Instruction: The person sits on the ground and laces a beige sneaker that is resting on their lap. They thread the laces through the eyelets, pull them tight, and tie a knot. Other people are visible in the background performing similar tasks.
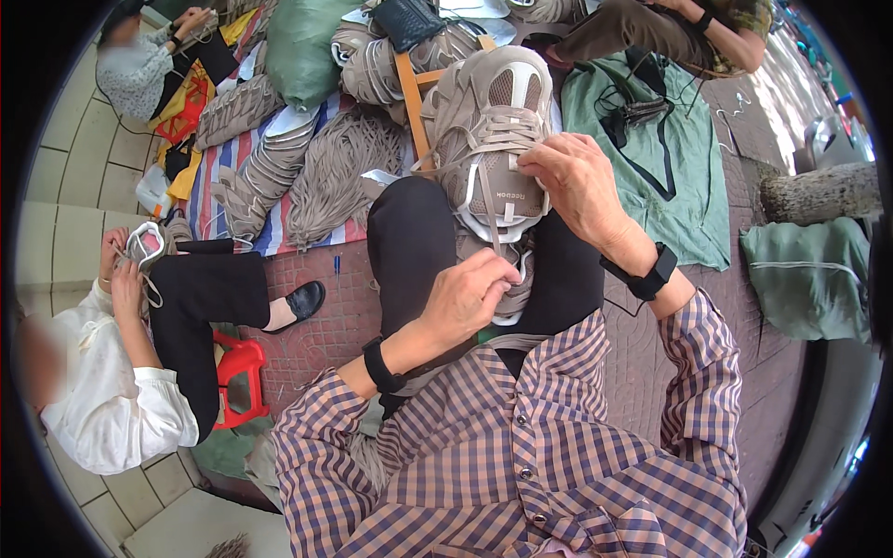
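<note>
head view: a beige mesh sneaker (pixel 491 139) is propped toe-up on the person's lap, its heel end wedged between the black-trousered knees (pixel 414 246).

the right hand (pixel 579 181) is laid over the lacing on the shoe's right side, fingers curled and nearly closed, fingertips pinching at the lace rows (pixel 493 130) near the tongue. the left hand (pixel 465 296) is closed in a loose fist below the shoe's heel; a lace end (pixel 490 223) runs down toward it and appears to be gripped, though the grip itself is hidden by the knuckles.

handling judgement:
- the shoe is judged light and easily turned with one hand.
- the mesh upper is soft and yields under pressure; the sole and heel are stiffer and are the firmer places to be held.
- the lace is limp and thin; it is best taken close to its tip, between thumb and forefinger.
- nothing fragile is seen; slipping is unlikely on the textile surface.

bundles of beige laces (pixel 330 172) lie on a striped sheet (pixel 209 186) ahead. a seated co-worker at the left holds another sneaker (pixel 144 245), beside a red stool (pixel 237 367).
</note>
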The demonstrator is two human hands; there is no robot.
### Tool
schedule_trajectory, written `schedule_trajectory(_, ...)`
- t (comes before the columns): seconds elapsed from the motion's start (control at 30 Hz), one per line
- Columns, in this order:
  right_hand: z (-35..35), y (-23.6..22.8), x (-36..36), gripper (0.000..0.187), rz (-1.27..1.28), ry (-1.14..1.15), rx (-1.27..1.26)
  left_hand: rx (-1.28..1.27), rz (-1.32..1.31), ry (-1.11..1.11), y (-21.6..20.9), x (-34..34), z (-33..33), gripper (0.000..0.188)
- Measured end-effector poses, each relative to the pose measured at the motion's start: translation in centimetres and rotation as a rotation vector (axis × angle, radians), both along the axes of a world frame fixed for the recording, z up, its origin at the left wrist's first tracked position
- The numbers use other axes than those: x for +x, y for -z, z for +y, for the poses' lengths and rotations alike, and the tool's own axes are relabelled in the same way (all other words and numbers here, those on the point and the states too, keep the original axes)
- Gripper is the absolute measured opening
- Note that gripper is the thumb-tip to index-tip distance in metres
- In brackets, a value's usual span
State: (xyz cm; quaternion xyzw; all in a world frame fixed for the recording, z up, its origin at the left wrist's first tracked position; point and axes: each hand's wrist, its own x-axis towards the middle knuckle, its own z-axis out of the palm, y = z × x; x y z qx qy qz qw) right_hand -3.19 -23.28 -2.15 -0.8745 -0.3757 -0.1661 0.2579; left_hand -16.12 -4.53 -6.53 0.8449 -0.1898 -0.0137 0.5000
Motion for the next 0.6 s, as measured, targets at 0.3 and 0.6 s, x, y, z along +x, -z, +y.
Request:
schedule_trajectory(0.3, 1.2, -0.3, 0.0, 0.011, -0.134, 0.161, -0.414, -0.012, 0.040, -0.007, 0.3, 0.2, 0.1, 0.013)
schedule_trajectory(0.6, 2.3, 0.7, 0.8, 0.010, 0.321, 0.202, 0.007, -0.057, -0.064, -0.002, 1.2, -0.6, -0.2, 0.010)
